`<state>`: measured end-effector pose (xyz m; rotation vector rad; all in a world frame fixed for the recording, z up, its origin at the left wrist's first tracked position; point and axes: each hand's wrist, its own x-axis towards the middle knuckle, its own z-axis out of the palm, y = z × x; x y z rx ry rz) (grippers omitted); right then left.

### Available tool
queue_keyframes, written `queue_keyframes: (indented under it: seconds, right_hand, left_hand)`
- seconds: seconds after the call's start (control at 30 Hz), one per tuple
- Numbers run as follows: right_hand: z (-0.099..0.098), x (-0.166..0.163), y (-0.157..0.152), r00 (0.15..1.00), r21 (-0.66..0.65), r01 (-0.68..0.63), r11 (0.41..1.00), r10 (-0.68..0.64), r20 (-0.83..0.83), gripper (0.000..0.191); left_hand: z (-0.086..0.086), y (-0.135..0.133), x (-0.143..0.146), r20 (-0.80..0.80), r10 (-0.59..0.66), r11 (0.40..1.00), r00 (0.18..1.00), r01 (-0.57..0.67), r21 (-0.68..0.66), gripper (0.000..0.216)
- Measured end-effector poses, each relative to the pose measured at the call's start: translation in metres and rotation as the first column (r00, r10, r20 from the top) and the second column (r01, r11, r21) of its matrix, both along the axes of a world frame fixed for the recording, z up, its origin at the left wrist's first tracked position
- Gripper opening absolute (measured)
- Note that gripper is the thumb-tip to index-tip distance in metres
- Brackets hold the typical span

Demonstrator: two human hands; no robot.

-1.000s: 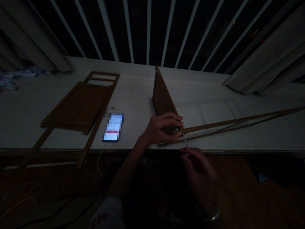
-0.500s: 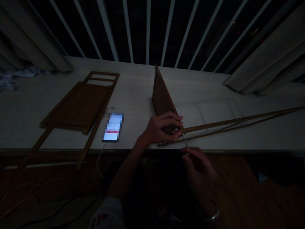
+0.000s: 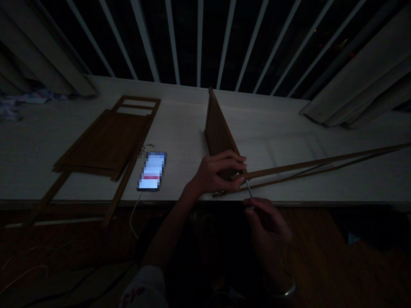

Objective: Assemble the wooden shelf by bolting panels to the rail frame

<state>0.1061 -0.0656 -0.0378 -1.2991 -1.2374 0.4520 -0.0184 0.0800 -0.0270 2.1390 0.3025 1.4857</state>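
Currently, left hand (image 3: 218, 173) is clamping onto wooden panel (image 3: 218, 128); right hand (image 3: 269, 224) is pinching metal tool (image 3: 249, 188) at panel's near end; phone (image 3: 152, 170) is lying left of panel.

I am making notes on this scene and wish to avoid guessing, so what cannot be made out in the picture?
In the head view:
- The lower end of the thin metal tool: mostly covered by the right hand.
- The near part of the wooden panel: behind the left hand.
- The phone screen: pixelated.
- Small pieces beside it: too small, partly pixelated.
- Wooden bars' far end: at the right edge, perhaps cut off.
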Motion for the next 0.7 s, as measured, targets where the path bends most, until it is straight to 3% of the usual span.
queue_keyframes:
  seconds: [0.7]
  right_hand:
    - [-0.0014,-0.0010,-0.0016,0.989,0.032,0.150,0.988,-0.150,-0.003,0.013]
  left_hand:
    - [0.0020,-0.0001,0.0010,-0.002,0.027,0.999,1.000,-0.027,0.030,0.026]
